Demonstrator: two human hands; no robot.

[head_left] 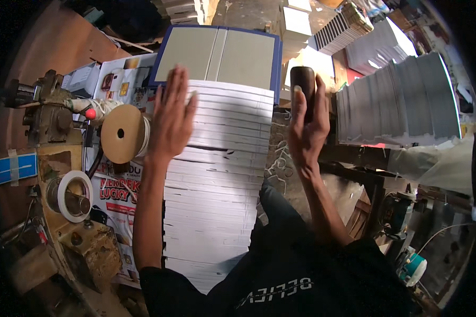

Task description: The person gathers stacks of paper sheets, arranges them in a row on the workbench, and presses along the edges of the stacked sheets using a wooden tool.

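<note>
A long row of white paper book blocks (211,190) runs away from my body, their edges facing up. At its far end lies an open book cover (193,53) with grey boards and a dark blue border. My left hand (172,119) is open, fingers stretched out along the left side of the row near the cover; whether it presses on the paper I cannot tell. Raised to the right of the row, my right hand (311,124) is closed around a dark brown, smooth, rounded block (302,84), held upright and apart from the paper.
Left of the row stand a cord spool (124,134), a white tape roll (75,195) and a worn metal machine (55,113). Tall paper stacks (399,103) fill the right side. Green-bodied power tools (413,269) sit at the lower right. Loose cord (280,169) lies on the floor.
</note>
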